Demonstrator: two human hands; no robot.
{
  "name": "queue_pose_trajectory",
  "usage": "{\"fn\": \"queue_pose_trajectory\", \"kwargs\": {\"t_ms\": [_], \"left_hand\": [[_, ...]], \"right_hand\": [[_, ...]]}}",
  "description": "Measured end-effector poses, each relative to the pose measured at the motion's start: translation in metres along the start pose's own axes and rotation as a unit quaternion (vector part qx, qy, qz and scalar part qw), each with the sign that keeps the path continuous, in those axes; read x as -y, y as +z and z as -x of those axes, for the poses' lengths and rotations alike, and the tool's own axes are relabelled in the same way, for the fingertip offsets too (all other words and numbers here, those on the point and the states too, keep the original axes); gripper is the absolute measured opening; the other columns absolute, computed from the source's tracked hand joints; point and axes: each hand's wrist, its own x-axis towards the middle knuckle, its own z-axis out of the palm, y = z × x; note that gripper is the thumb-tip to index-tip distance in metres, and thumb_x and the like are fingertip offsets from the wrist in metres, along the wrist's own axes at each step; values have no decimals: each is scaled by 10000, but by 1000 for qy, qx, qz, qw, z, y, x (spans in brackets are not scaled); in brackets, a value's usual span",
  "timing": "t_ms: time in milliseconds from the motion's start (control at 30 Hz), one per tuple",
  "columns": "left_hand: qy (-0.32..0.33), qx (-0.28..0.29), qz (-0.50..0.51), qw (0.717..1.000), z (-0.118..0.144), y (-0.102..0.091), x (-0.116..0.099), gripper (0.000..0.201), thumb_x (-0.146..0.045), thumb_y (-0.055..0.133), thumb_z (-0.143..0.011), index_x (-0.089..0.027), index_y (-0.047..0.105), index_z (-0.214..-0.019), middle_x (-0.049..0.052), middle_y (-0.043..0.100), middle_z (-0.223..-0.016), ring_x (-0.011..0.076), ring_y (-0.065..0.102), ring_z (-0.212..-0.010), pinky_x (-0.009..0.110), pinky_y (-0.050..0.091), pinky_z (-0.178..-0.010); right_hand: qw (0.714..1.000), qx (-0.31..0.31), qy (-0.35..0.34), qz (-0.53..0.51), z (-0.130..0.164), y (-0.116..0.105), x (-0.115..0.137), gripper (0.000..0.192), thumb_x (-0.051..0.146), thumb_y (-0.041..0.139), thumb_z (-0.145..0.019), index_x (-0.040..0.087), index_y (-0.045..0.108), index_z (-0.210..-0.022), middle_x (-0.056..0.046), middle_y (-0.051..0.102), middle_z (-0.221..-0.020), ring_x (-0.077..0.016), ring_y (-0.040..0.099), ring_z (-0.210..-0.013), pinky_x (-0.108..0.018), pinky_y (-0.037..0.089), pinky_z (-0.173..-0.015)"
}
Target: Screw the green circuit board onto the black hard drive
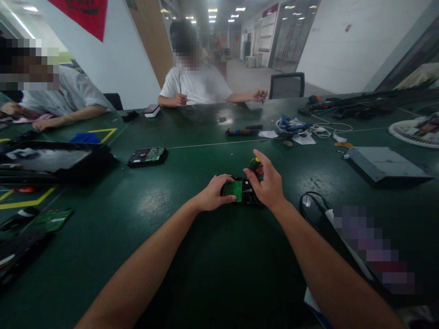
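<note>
A black hard drive (248, 197) with a green circuit board (234, 190) lies on the green table in front of me. My left hand (219, 193) grips the drive's left end, its thumb along the near side and the fingers over the far side. In my right hand (267, 180) is a screwdriver with a yellow and dark handle (254, 163), held above the drive's right part. The fingers hide the screwdriver's shaft and tip. Part of the drive's right end is covered by my right hand.
Another hard drive (147, 156) sits to the left, near a large black tray (51, 157). A grey metal box (387, 163) stands at the right, with tangled cables (318, 130) behind it. Two people sit across the table (192, 160). Loose green board (53, 219) lies at the left.
</note>
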Motion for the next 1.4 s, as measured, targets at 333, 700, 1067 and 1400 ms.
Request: {"fn": "queue_pose_trajectory", "kwargs": {"t_ms": [333, 700, 1067, 1400], "left_hand": [[-2, 2, 2, 1000, 0, -1, -1, 579, -440, 721, -879, -251, 512, -1384, 146, 530, -1486, 334, 498, -1376, 618, 323, -1194], [2, 3, 9, 1000, 0, 1, 1, 590, -460, 712, -882, -266, 507, -1399, 148, 525, -1496, 340, 487, -1400, 627, 303, -1201], [0, -9, 4, 1000, 1, 0, -2, 544, -447, 710, -866, -275, 538, -1352, 133, 586, -1432, 349, 525, -1357, 659, 250, -1215], [5, 0, 9, 1000, 1, 1, 4, 587, -464, 721, -862, -282, 525, -1385, 131, 560, -1468, 344, 514, -1370, 630, 299, -1207]], "right_hand": [[999, -15, 3, -29, -2, -1, 2, 634, 303, 607, -995, 364, 366, -1578, -94, 617, -1398, -279, 714, -1042, -520, 618, -931], [999, 5, -22, -37, -2, -1, 6, 642, 250, 578, -1002, 377, 353, -1590, -77, 614, -1390, -265, 695, -1050, -503, 605, -959], [999, 4, -26, -26, -1, 3, 4, 659, 280, 571, -1003, 371, 319, -1604, -96, 565, -1460, -290, 682, -1109, -535, 602, -970], [999, 13, -25, -25, 0, 2, 5, 684, 251, 543, -1011, 383, 275, -1627, -84, 555, -1482, -276, 689, -1090, -516, 592, -991]]}}
